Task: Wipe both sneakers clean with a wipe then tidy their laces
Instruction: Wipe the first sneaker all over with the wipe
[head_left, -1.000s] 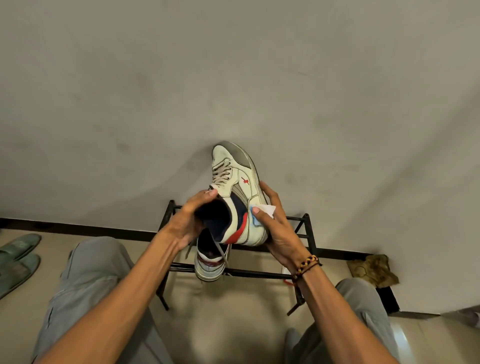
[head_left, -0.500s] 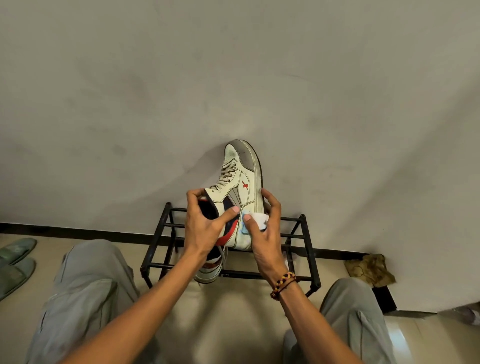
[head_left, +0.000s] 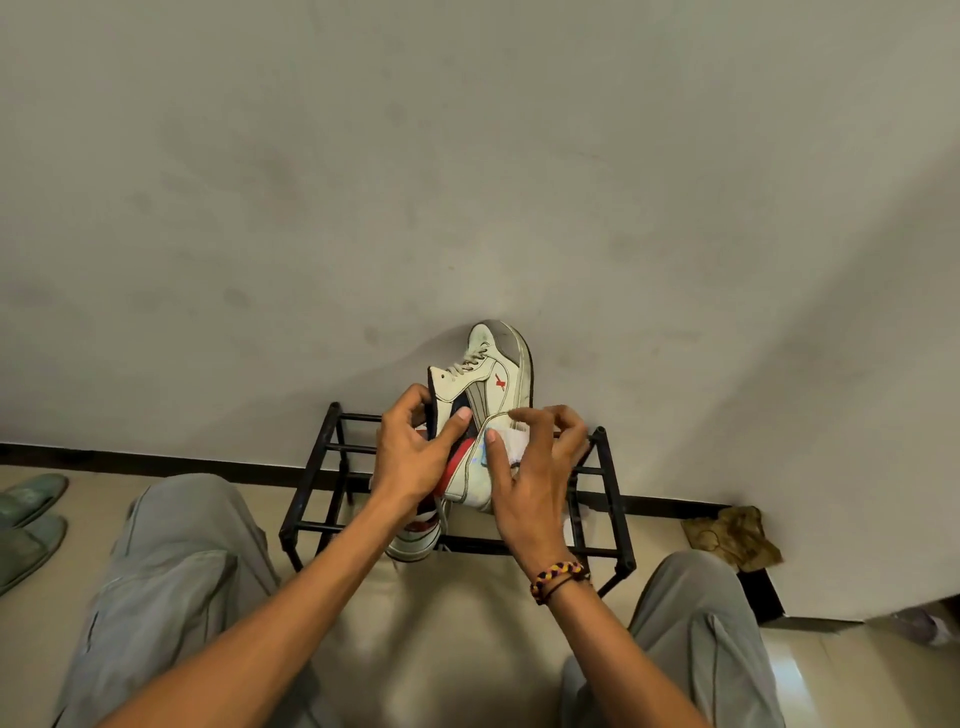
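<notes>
Grey plaster wall (head_left: 467, 182) fills the upper frame, and against it at centre a white sneaker (head_left: 493, 384) is held toe-up. Its collar is in the grip of the left hand (head_left: 410, 457), thumb curled across the side panel. At the heel side, the right hand (head_left: 530, 483) pinches a white wipe (head_left: 511, 441) against the shoe. Below hangs a lace (head_left: 443, 512), over a second sneaker (head_left: 415, 540) on the black metal rack (head_left: 311, 499). Green slippers (head_left: 28, 514) lie at left, a crumpled brown cloth (head_left: 732, 535) at right.
</notes>
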